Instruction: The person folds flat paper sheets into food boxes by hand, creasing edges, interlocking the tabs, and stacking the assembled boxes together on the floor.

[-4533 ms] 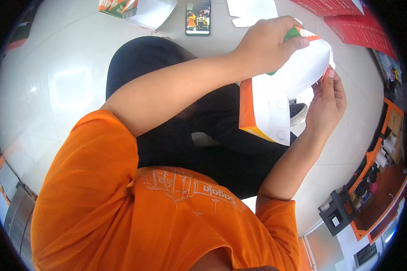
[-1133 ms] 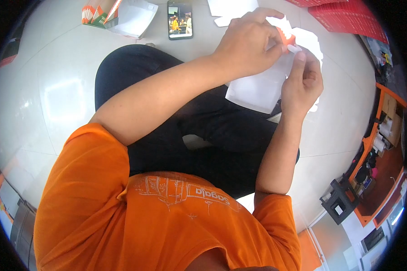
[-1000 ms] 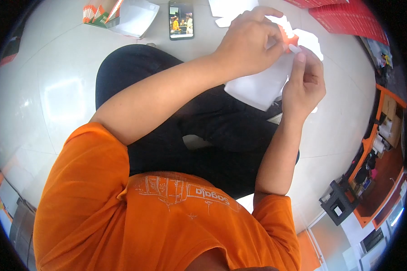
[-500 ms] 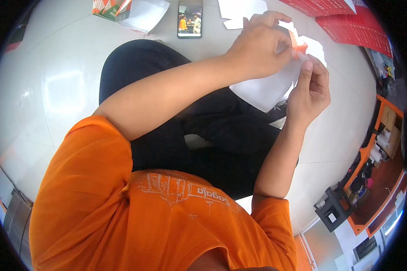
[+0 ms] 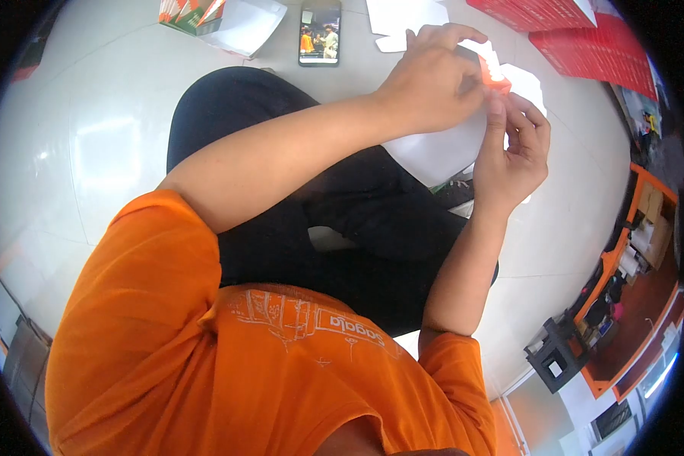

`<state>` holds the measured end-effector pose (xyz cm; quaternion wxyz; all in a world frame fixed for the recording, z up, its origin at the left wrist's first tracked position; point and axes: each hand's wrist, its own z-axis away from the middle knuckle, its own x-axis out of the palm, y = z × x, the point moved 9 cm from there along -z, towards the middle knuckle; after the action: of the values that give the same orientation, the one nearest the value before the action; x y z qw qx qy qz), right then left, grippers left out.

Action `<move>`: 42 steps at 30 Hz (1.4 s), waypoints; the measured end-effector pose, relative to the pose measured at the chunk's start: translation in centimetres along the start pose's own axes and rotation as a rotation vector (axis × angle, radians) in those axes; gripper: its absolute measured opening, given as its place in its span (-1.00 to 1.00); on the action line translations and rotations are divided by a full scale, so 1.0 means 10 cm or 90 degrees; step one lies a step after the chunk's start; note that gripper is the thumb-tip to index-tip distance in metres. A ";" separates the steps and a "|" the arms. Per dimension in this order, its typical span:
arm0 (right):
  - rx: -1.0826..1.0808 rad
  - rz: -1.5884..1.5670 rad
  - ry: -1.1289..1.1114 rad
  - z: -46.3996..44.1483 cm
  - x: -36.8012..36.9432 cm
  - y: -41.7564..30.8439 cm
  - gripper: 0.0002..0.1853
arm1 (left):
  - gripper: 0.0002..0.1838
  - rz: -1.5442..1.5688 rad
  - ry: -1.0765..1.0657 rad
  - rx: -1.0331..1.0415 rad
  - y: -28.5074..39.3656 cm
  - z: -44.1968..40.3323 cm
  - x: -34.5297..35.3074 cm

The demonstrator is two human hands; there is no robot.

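Observation:
A white card sheet point(image 5: 437, 156) with an orange-printed folded edge point(image 5: 495, 78) is up in front of me, over my crossed legs. My left hand point(image 5: 437, 80) reaches across its top, thumb and fingers closed on the sheet near the orange fold; its index finger sticks out past the edge. Below and to the right, my right hand point(image 5: 513, 148) pinches the lower end of that fold between thumb and index finger, the other fingers loosely curled. The fingertips of both hands nearly meet there. Glare and my left hand hide part of the fold.
On the tiled floor ahead lie a phone point(image 5: 319, 34) with its screen lit, white card pieces point(image 5: 406, 19) and a partly folded box point(image 5: 243, 30) with orange-green print. Red printed stacks point(image 5: 596, 57) stand at upper right. A dark plastic stool point(image 5: 556, 353) and an orange-edged shelf point(image 5: 638, 304) are at right.
My right hand has moved slightly left and up, its thumb now against the orange fold. The sheet's orange part has shifted a little left. My left hand has barely moved.

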<state>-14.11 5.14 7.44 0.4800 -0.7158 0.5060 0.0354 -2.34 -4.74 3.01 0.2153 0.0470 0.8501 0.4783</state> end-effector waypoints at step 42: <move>0.104 -0.054 -0.021 0.03 0.04 0.17 -0.77 | -0.84 0.037 -0.007 -0.012 0.26 -0.08 -0.26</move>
<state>-15.07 5.03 5.93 0.5463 -0.6943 0.4683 -0.0143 -0.69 -4.74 6.33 0.2068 0.0721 0.8424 0.4923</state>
